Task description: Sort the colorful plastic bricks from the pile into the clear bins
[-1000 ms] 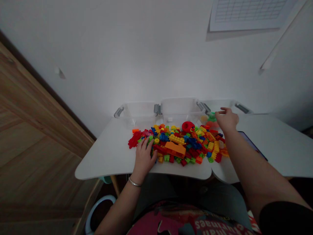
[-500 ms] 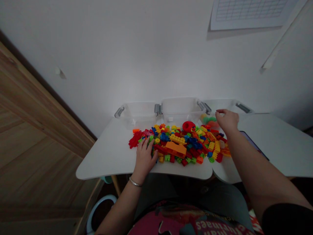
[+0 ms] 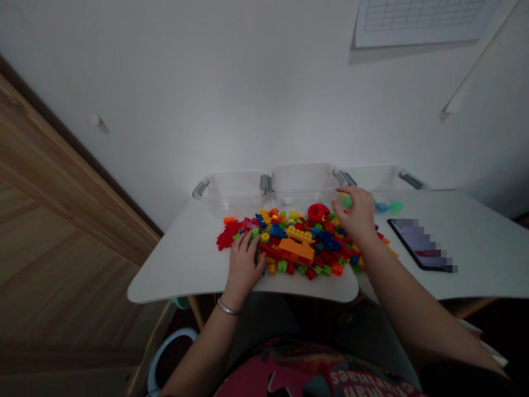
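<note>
Okay, left hand [image 3: 243,268] lies at the left of the bricks [image 3: 300,236], fingers loosely spread. Bricks heap mid-table [image 3: 165,270]. Right hand [image 3: 359,214] is by the heap's right end, thumb and forefinger parted, nothing visibly pinched. Probably best: pinch one brick by its sides, don't rake neighbours. Counts: hands two, phone [image 3: 421,245] one, bins [image 3: 303,179] three, wall sheet [image 3: 419,22] one; bricks too many.

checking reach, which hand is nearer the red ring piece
Right. The right hand is just right of the red ring piece; the left hand is farther off, at the left of the brick pile.
</note>
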The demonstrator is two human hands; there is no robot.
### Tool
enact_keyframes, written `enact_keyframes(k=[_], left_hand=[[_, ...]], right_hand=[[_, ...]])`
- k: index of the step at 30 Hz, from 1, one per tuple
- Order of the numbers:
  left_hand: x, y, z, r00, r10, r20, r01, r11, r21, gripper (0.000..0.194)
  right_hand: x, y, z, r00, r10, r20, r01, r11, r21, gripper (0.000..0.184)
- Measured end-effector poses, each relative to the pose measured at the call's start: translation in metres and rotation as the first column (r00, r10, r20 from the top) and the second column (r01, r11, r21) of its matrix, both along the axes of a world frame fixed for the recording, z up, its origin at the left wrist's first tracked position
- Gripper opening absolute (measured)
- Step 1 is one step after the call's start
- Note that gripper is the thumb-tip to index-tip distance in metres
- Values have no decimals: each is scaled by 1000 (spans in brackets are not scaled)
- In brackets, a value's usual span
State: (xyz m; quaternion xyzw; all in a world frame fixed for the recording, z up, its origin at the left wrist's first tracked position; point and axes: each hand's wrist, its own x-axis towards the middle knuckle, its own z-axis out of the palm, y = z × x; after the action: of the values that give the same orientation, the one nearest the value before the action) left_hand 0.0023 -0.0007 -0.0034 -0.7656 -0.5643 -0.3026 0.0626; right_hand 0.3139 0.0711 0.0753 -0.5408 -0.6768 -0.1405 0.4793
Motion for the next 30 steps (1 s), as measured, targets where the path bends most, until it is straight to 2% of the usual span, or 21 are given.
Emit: enact_keyframes(k=[3,7,12,19,22,24,27,30], left_hand=[[0,1,1,1000,-2,-10,2,1000,10,46],[0,1,0,1000,5,-19,-4,1000,10,47],[1,0,-1,1000,1,-18,-1,1000,8,46],[1,1,-1,1000,2,4,-2,1000,1,46],[1,1,-1,1000,1,8,-1,1000,-4,46],[0,2,0,1000,2,5,-2,1000,-6,46],[0,2,0,1000,4,7,-4,1000,-8,46],[0,1,-1,1000,0,16,0,1000,-5,46]], right_hand=[[-7,2,-18,990,62,129,-44,989,-140,36],[-13,4,-31,968,50,244,15,967,-256,51],[-17,5,-35,948,13,317,87,951,-297,61],[-21,9,-39,952,-26,304,117,951,-287,54],[-22,8,-36,970,-18,243,91,952,-293,51],[-21,7,-33,989,3,147,36,964,-264,53],[-14,5,-28,997,31,-69,-40,991,-127,57],[1,8,-20,964,10,-266,4,999,53,63]])
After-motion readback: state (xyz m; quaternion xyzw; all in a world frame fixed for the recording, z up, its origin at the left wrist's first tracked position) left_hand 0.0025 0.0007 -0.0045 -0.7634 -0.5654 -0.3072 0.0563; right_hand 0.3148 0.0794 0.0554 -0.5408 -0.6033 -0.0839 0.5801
